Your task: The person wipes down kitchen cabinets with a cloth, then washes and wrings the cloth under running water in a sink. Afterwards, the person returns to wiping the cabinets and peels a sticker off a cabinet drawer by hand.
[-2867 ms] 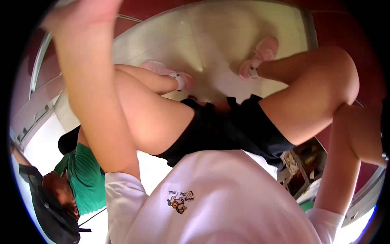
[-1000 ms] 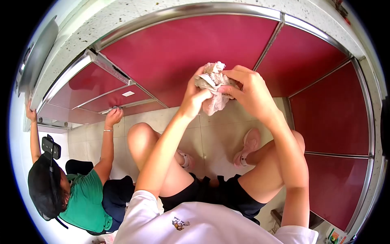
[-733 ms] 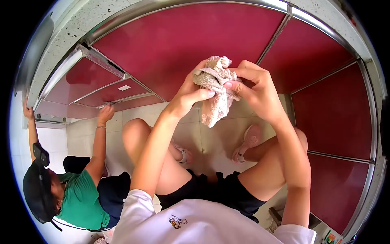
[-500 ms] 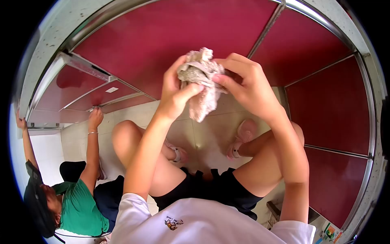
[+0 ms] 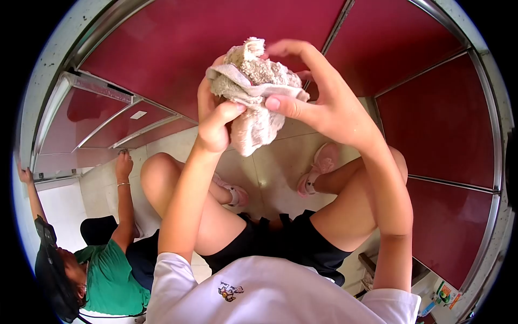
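Observation:
A crumpled, greyish-white cleaning rag [image 5: 256, 89] is held up between my two hands, in front of the red cabinet doors [image 5: 189, 48]. My left hand [image 5: 216, 116] grips its left side, the thumb pressed on the near face and the fingers hidden behind the cloth. On the other side, my right hand [image 5: 318, 94] has its thumb against the rag's front fold, while its fingers arch over the top right. Part of the rag hangs down below my thumbs.
More red panels [image 5: 431, 119] with metal trim stand to the right. At left, a person in a green top [image 5: 110, 278] crouches, one hand [image 5: 124, 164] at the lower cabinet. Pale floor tiles [image 5: 270, 162] lie between my feet. A small colourful packet [image 5: 447, 294] is at lower right.
Both hands have risen a little with the rag, which is now spread wider and partly unfolded. My right fingers have opened out around it. The other person's hand is slightly lower.

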Action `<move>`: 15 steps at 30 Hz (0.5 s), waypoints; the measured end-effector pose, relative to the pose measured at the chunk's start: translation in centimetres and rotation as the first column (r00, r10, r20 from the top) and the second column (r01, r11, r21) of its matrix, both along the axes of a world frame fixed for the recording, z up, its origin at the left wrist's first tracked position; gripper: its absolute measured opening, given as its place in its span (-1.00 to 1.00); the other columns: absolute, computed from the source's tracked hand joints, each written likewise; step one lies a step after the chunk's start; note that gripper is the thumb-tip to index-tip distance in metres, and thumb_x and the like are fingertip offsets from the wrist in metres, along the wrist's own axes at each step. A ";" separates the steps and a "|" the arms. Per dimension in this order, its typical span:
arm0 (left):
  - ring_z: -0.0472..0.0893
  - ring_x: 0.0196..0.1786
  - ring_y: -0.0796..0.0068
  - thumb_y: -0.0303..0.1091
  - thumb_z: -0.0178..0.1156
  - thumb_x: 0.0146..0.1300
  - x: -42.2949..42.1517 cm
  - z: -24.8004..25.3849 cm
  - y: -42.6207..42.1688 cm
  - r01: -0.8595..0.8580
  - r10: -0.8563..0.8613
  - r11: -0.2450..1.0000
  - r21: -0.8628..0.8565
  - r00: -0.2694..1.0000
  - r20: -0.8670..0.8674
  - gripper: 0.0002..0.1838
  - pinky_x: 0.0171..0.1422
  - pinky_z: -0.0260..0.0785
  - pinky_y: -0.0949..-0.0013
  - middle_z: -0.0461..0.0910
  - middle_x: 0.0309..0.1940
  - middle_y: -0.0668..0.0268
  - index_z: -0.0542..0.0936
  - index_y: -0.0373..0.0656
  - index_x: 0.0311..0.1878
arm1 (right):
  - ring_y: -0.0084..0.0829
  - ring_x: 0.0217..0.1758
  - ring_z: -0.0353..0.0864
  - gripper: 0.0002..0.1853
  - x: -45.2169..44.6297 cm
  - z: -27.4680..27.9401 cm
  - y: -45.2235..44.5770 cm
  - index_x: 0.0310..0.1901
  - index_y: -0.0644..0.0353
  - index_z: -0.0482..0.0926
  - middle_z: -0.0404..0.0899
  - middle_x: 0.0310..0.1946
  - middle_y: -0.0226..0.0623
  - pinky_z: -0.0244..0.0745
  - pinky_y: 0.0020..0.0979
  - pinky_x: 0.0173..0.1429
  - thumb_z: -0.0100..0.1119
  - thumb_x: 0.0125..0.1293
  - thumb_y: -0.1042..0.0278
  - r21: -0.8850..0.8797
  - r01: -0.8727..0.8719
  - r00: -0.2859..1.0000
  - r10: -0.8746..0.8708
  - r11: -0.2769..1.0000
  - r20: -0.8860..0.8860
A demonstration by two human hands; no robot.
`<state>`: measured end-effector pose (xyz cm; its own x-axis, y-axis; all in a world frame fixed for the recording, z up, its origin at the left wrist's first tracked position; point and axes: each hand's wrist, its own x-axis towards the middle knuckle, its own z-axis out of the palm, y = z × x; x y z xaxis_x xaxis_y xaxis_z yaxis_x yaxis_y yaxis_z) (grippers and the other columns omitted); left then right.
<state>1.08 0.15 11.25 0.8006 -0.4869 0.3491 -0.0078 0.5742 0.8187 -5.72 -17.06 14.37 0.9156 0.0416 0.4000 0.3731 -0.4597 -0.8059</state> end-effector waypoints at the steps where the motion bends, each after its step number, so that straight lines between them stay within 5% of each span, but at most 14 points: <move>1: 0.53 0.07 0.33 -0.43 0.11 -0.10 -0.1 0.1 0.0 0.074 -0.077 0.996 -0.058 0.995 -0.062 -0.32 0.28 0.30 0.34 0.52 0.00 0.15 0.38 -0.40 0.22 | -0.31 0.09 0.51 -0.20 0.0 -0.2 0.3 0.32 0.28 0.30 0.49 0.02 -0.10 0.45 -0.34 0.16 0.48 0.11 0.19 0.074 0.008 0.998 -0.013 0.997 0.066; 2: 0.53 0.07 0.33 -0.43 0.11 -0.10 -0.3 0.4 0.0 0.066 -0.070 0.996 -0.057 0.996 -0.063 -0.32 0.28 0.30 0.34 0.52 0.00 0.15 0.38 -0.40 0.22 | -0.31 0.09 0.51 -0.20 0.0 -0.4 0.6 0.32 0.28 0.30 0.49 0.02 -0.10 0.45 -0.34 0.16 0.48 0.11 0.19 0.075 0.001 0.998 -0.006 0.997 0.065; 4: 0.48 0.13 0.33 -0.44 0.10 -0.09 -0.4 0.8 0.2 -0.046 0.036 0.983 0.179 0.997 0.063 -0.33 0.33 0.23 0.37 0.47 0.04 0.20 0.39 -0.41 0.21 | -0.33 0.19 0.46 -0.08 -0.1 -0.9 1.5 0.38 0.28 0.16 0.45 0.12 -0.02 0.39 -0.36 0.26 0.51 0.09 0.19 0.451 -0.169 0.967 0.237 0.876 -0.098; 6: 0.38 0.23 0.44 -0.49 0.10 -0.06 0.9 -0.7 0.5 -0.003 -0.031 0.975 0.224 0.989 0.146 -0.40 0.37 0.16 0.39 0.37 0.14 0.24 0.42 -0.40 0.16 | -0.34 0.16 0.50 -0.20 0.3 -1.4 2.1 0.32 0.29 0.27 0.48 0.12 -0.06 0.41 -0.33 0.24 0.50 0.10 0.26 0.528 -0.161 0.954 0.269 0.834 -0.134; 9: 0.45 0.17 0.43 -0.49 0.16 0.07 1.0 -0.7 1.0 0.016 -0.024 0.938 0.346 1.000 0.018 -0.47 0.32 0.24 0.39 0.44 0.10 0.23 0.43 -0.38 0.18 | -0.37 0.02 0.61 -0.39 1.1 -1.6 1.5 0.16 0.33 0.43 0.62 -0.04 -0.14 0.48 -0.32 0.13 0.45 0.11 0.30 0.289 -0.060 0.963 0.132 0.955 -0.236; 12: 0.59 -0.10 0.46 -0.29 0.33 0.21 1.5 -0.1 2.6 -0.113 0.082 0.684 0.720 0.994 0.077 -0.47 0.03 0.45 0.44 0.62 -0.10 0.23 0.44 -0.34 0.19 | -0.24 -0.02 0.64 -0.40 1.2 -2.0 1.2 0.14 0.32 0.43 0.61 -0.07 -0.03 0.52 -0.29 0.06 0.45 0.08 0.33 0.055 0.087 0.938 -0.063 0.995 -0.341; 15: 0.50 -0.34 0.68 -0.42 0.33 0.18 2.6 0.5 3.6 -0.543 0.278 0.551 0.634 0.836 0.474 -0.69 -0.29 0.38 0.53 0.58 -0.40 0.39 0.57 -0.27 -0.02 | -0.07 -0.10 0.63 -0.40 0.9 -1.9 1.5 0.15 0.29 0.44 0.61 -0.19 0.00 0.53 -0.21 -0.01 0.42 0.03 0.38 -0.137 0.174 0.948 -0.204 0.975 -0.245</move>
<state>3.64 3.72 11.79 0.9038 -0.3202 0.2838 -0.3873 -0.3300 0.8609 -4.84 -15.56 12.52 0.9819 -0.1107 0.1536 0.0583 -0.5947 -0.8018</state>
